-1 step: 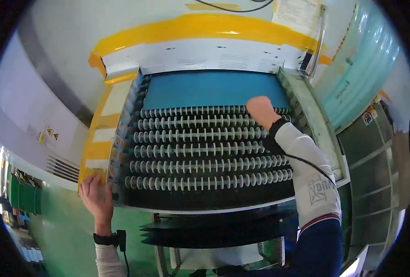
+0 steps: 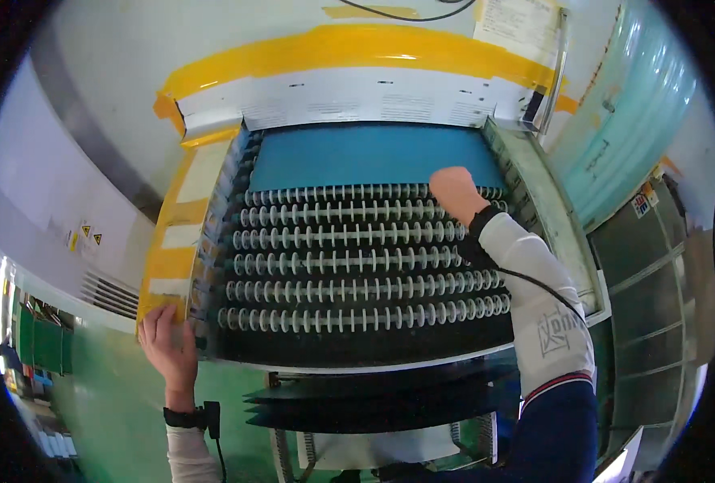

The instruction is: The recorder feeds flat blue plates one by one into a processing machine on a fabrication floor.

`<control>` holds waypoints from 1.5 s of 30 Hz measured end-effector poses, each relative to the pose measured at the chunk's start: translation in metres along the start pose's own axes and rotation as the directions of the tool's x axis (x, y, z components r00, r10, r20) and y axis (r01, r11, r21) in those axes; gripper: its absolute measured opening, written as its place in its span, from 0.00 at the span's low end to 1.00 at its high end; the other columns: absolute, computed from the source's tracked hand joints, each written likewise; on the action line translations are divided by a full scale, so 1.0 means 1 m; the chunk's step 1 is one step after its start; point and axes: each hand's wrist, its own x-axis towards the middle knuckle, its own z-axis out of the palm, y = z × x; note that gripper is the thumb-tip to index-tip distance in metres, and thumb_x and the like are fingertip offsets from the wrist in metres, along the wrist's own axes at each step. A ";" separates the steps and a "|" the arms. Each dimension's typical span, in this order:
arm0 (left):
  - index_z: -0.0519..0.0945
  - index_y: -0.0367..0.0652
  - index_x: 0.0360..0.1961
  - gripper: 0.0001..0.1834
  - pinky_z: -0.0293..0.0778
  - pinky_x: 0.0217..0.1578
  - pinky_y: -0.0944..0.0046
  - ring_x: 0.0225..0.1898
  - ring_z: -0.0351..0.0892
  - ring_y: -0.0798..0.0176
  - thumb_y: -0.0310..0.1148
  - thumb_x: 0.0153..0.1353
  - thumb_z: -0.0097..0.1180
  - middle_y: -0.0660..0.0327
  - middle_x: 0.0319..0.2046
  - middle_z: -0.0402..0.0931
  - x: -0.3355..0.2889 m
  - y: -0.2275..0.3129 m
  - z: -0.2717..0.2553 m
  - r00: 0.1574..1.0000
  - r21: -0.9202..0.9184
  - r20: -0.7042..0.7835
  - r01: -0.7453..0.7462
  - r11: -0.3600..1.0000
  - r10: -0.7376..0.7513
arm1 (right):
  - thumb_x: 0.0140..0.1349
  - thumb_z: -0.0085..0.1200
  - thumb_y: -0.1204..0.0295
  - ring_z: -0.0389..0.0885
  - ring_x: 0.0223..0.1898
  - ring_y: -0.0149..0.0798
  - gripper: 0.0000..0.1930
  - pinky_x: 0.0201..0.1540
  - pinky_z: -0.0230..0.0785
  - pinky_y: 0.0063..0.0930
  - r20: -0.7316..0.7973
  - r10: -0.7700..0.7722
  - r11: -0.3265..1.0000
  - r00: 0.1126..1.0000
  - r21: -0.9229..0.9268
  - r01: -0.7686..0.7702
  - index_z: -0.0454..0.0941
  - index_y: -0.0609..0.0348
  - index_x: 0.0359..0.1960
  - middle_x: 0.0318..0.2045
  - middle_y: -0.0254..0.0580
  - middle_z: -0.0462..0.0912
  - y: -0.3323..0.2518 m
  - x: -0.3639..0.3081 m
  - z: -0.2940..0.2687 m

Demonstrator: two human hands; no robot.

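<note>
A flat blue panel point(image 2: 365, 153) lies at the far end of a conveyor bed of several rows of grey disc rollers point(image 2: 341, 261). At the panel's near right edge is my right hand point(image 2: 456, 195), closed with its knuckles up. Its fingertips are hidden, so whether it grips the panel's edge cannot be seen. My left hand point(image 2: 168, 348) is open and lies on the near end of the yellow-taped left side rail point(image 2: 172, 262), fingers stretched over the tape. Each wrist wears a black band with a cable.
A white, yellow-taped guard point(image 2: 357, 98) stands behind the panel. A pale side rail point(image 2: 547, 213) bounds the rollers on the right. Below the near edge, dark sheets point(image 2: 374, 406) sit on a rack. Clear plastic curtain strips point(image 2: 635, 121) hang at the far right, beside a metal cabinet point(image 2: 639, 298).
</note>
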 end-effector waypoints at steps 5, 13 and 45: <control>0.79 0.40 0.48 0.20 0.67 0.52 0.48 0.48 0.72 0.45 0.30 0.52 0.63 0.55 0.46 0.75 -0.001 0.000 0.000 1.000 -0.017 0.010 0.001 1.000 -0.001 | 0.44 0.57 0.76 0.84 0.25 0.46 0.03 0.26 0.74 0.39 0.012 -0.007 1.000 1.000 -0.010 0.007 0.82 0.55 0.17 0.19 0.44 0.81 0.001 0.004 0.000; 0.79 0.39 0.47 0.19 0.67 0.51 0.48 0.48 0.72 0.44 0.30 0.52 0.63 0.54 0.45 0.74 -0.001 0.005 0.001 1.000 -0.006 0.011 -0.003 1.000 0.003 | 0.44 0.58 0.75 0.84 0.25 0.45 0.03 0.25 0.73 0.39 0.002 0.009 0.999 1.000 -0.035 -0.009 0.81 0.53 0.16 0.19 0.42 0.81 0.003 0.009 0.002; 0.81 0.49 0.48 0.19 0.68 0.51 0.51 0.50 0.74 0.50 0.44 0.58 0.62 0.63 0.49 0.77 -0.007 -0.025 0.004 0.996 -0.060 -0.020 -0.089 0.994 0.088 | 0.56 0.62 0.74 0.81 0.42 0.53 0.15 0.45 0.74 0.41 0.308 -0.252 0.244 0.917 0.938 -0.247 0.81 0.59 0.46 0.39 0.48 0.83 -0.252 -0.253 -0.227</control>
